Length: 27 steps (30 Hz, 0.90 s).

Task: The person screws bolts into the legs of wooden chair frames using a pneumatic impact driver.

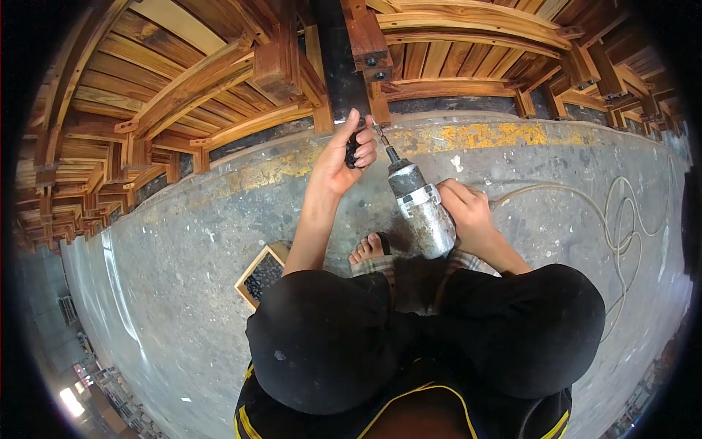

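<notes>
My left hand (347, 155) is raised in the middle, its fingers curled round small black pieces (352, 150). Just to the right, a worn silver and black power driver (422, 208) points up and slightly left. Its thin bit (382, 135) reaches close to my left fingertips; whether a small piece sits on the tip is too small to tell. My right hand (466, 212) is closed round the driver's handle, which is mostly hidden by the hand. Beyond the bit stands a wooden leg (369, 44) with two dark round fittings on its end.
Slatted wooden furniture frames (194, 91) line the top and left. A wooden box (262, 276) of dark small parts sits on the grey floor (190, 241), left of my foot (367, 249). A pale hose (559, 187) loops across the right side.
</notes>
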Available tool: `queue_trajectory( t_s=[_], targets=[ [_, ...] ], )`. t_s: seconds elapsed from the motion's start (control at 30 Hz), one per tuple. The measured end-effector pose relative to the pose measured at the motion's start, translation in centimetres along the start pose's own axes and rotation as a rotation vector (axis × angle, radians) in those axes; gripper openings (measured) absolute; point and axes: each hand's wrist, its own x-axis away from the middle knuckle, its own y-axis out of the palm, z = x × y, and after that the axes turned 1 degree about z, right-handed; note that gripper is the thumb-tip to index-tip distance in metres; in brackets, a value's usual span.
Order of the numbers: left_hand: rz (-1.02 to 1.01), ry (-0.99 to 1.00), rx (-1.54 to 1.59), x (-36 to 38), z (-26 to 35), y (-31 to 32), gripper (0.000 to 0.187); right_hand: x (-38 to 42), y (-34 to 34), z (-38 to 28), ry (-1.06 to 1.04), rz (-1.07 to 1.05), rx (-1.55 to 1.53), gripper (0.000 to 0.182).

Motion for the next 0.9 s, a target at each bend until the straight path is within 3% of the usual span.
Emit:
queue_trajectory(
  t_s=[0.37,0.9],
  targets=[
    [0.069,0.022,-0.064,0.6,-0.2,0.9,0.031,-0.5,-0.1,-0.2,-0.011,-0.054,-0.024,0.033],
    [-0.041,0.002,-0.166,0.5,0.3,-0.2,0.021,-0.5,-0.5,-0.2,-0.026,-0.069,-0.037,0.034]
  ],
)
